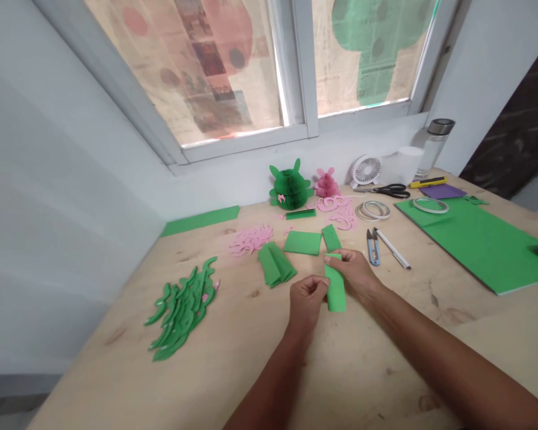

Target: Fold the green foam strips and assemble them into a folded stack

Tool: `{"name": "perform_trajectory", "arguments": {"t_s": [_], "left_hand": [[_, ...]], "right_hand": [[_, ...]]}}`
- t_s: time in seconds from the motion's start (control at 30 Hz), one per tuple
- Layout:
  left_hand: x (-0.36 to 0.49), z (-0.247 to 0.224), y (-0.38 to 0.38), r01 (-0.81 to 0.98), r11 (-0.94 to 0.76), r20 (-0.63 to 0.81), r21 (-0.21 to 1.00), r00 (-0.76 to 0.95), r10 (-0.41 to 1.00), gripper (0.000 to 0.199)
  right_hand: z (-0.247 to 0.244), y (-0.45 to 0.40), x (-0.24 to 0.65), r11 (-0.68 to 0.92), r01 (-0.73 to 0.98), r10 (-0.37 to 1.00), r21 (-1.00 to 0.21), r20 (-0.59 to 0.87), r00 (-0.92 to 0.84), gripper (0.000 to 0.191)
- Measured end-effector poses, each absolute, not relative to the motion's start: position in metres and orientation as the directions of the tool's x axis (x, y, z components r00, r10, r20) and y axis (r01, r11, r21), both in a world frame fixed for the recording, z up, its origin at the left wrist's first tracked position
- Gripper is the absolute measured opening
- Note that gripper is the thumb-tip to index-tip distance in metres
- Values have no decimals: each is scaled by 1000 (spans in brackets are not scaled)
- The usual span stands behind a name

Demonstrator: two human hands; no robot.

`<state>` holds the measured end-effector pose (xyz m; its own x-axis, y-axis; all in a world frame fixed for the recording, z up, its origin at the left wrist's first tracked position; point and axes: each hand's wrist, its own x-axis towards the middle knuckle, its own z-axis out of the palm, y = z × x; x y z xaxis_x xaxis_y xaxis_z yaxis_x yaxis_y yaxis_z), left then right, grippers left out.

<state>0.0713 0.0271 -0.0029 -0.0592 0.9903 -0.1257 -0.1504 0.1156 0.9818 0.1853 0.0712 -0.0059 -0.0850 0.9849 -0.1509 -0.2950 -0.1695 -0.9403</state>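
A narrow bright green paper strip (336,294) is held upright between my hands, just above the wooden table. My left hand (308,295) pinches its left edge with thumb and fingertips. At the upper part of the strip, my right hand (355,270) grips it with the thumb in front. Just beyond are a small green paper piece (331,237) and a flat green rectangle (302,243). To the left of my hands lies a fanned stack of folded green paper (275,264).
Green paper cut-outs (183,310) and pink cut-outs (251,240) lie to the left. Green and pink paper figures (290,188) stand by the wall. At right are blue thread snips (373,248), a white pen (393,248), tape rolls (375,210), black scissors (392,190) and green sheets (479,245).
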Motion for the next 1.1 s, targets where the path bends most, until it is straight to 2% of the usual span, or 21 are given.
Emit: {"name": "perform_trajectory", "arguments": {"t_s": [0.2,0.37,0.47,0.6,0.67,0.87,1.1], "left_hand": [[72,-4,25,-101,127,-130,987,-27,991,20],[75,-5,24,-82,145,-146,986,-11,989,20],[73,-7,27,-149,153,-165,977,-71,984,19],[70,-8,30,-237,149,-183,960,-128,975,18],[70,-6,30,-259,138,-174,956,-123,977,18],[71,-1,28,-219,122,-150,968,-115,982,19],[69,-9,30,-206,117,-139,972,-99,985,21]], "right_hand": [[-4,75,189,-174,-306,982,-936,-188,15,27],[-6,89,202,-53,-403,974,-914,-136,181,24],[-6,87,200,-95,-462,983,-882,-158,99,27],[-1,75,192,-272,-484,959,-832,-193,-207,29],[0,70,187,-327,-476,933,-816,-200,-299,26],[-8,66,182,-266,-455,962,-850,-201,-186,26],[-6,67,182,-249,-433,966,-866,-193,-171,26]]}}
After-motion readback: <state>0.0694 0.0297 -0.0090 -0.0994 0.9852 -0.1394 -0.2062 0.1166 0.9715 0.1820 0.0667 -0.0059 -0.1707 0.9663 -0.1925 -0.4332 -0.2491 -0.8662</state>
